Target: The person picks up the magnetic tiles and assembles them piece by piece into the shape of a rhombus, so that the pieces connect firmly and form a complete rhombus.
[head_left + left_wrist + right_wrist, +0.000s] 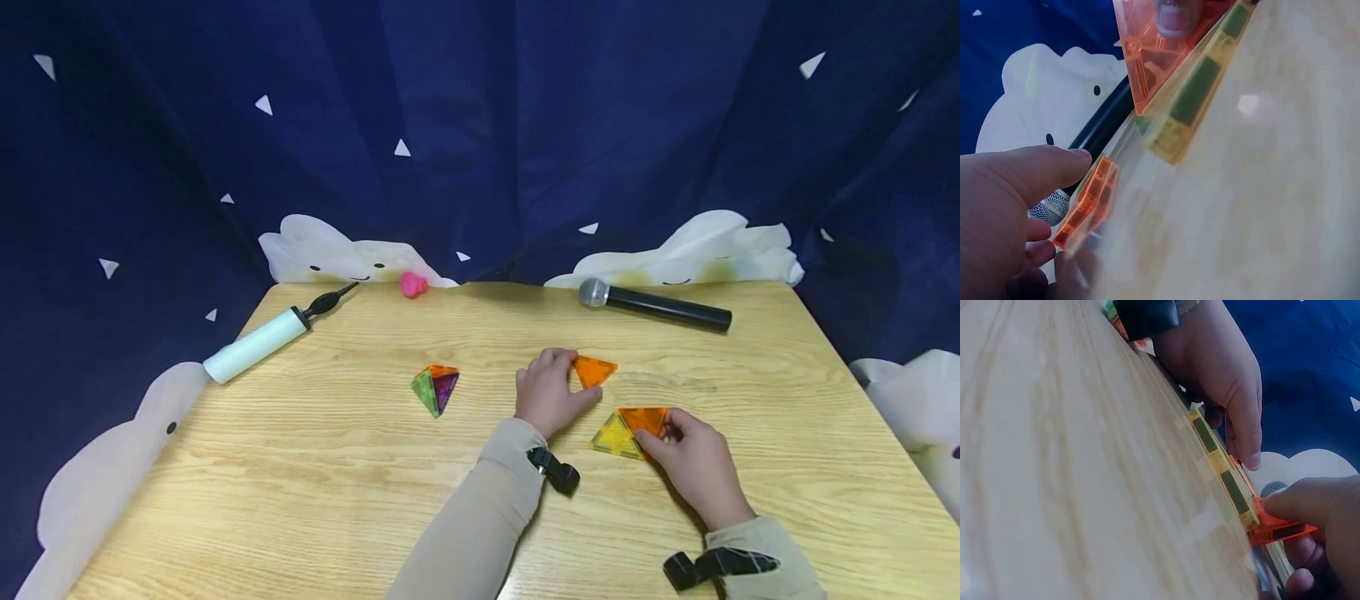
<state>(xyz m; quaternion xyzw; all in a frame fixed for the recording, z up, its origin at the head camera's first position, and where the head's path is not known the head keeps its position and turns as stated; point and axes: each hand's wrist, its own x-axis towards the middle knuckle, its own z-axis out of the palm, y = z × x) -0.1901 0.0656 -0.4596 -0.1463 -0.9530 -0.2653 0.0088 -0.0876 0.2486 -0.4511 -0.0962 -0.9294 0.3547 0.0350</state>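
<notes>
Beige sleeves [472, 517] reached in across the wooden table [300, 483]. The right hand [699, 465] pinched an orange tile [642, 419], thumb on top, touching a yellow triangle [615, 437]. Just beyond, the left hand [546, 393], thumb and fingers parted, held a flat orange triangle [595, 372] by its edges.

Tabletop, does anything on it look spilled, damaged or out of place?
Nothing looks spilled or damaged. One orange tile is angled to the yellow tile, but the right hand holds it. The microphone and pump perhaps look unrelated to these tiles, but lie apart from them.
</notes>
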